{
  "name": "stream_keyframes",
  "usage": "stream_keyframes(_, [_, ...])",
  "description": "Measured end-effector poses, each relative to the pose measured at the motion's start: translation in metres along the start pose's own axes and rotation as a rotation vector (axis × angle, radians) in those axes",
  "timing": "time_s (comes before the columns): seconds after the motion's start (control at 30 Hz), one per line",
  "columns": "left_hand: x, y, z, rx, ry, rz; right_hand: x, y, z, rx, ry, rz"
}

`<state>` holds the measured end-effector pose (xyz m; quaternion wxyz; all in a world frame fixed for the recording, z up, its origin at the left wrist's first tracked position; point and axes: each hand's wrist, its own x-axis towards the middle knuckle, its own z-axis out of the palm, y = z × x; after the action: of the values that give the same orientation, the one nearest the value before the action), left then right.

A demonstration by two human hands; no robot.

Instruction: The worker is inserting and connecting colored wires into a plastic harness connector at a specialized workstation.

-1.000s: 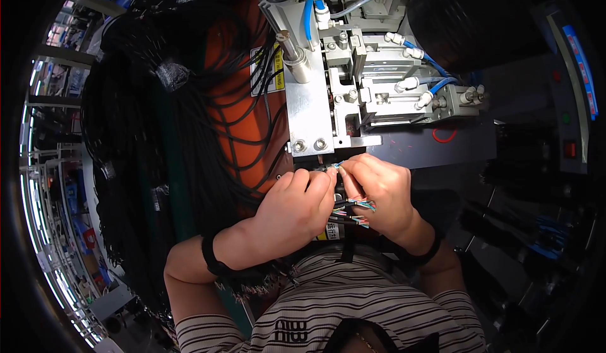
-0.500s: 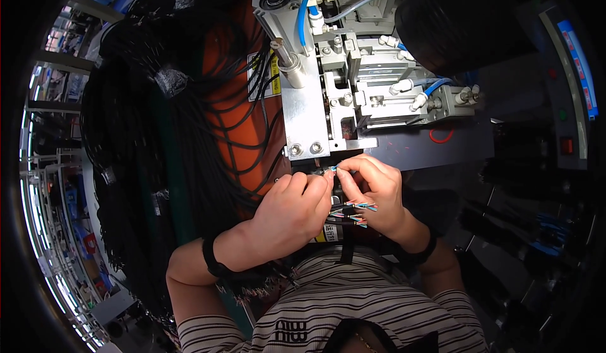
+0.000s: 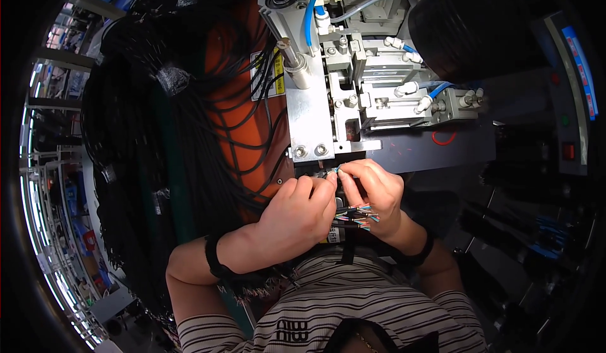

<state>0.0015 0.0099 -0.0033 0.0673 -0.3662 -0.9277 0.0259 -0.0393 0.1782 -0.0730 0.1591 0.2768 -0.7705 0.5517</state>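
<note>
My left hand [image 3: 298, 209] is closed, its thumb and forefinger pinching near the front of the machine. Against its fingertips, my right hand [image 3: 380, 192] pinches the thin coloured wires [image 3: 336, 170] at a cable's end. Below the pinch, several black cables with stripped ends [image 3: 361, 214] stick out from under my left hand towards my right palm, their cores fanned out in blue, red and white. The cable piece inside my left fist is mostly hidden. Just beyond my fingertips stands the metal pneumatic fixture [image 3: 309, 123].
A large bundle of black cables [image 3: 189, 119] hangs over an orange surface [image 3: 243, 135] at left. Air cylinders [image 3: 394, 104] with blue hoses sit at the far right of the fixture. A red ring [image 3: 444, 137] lies on the dark plate. A control panel [image 3: 571, 94] stands at far right.
Both hands stay pinched together at the wire ends with small finger shifts. The fanned wires below have moved slightly right. The fixture appears slightly farther right in the view.
</note>
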Motion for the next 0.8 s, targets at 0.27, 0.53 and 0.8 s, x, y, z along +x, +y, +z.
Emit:
stream_keyframes(0.27, [0.000, 0.002, 0.000, -0.047, -0.016, -0.028, 0.006, -0.005, -0.009, -0.024, -0.098, 0.130])
stream_keyframes(0.53, [0.001, -0.004, 0.000, -0.138, -0.006, -0.066, 0.024, -0.008, -0.022, -0.126, -0.254, 0.015])
stream_keyframes(0.8, [-0.004, -0.009, -0.003, -0.289, -0.003, -0.176, 0.006, 0.003, -0.012, 0.311, -0.259, 0.527])
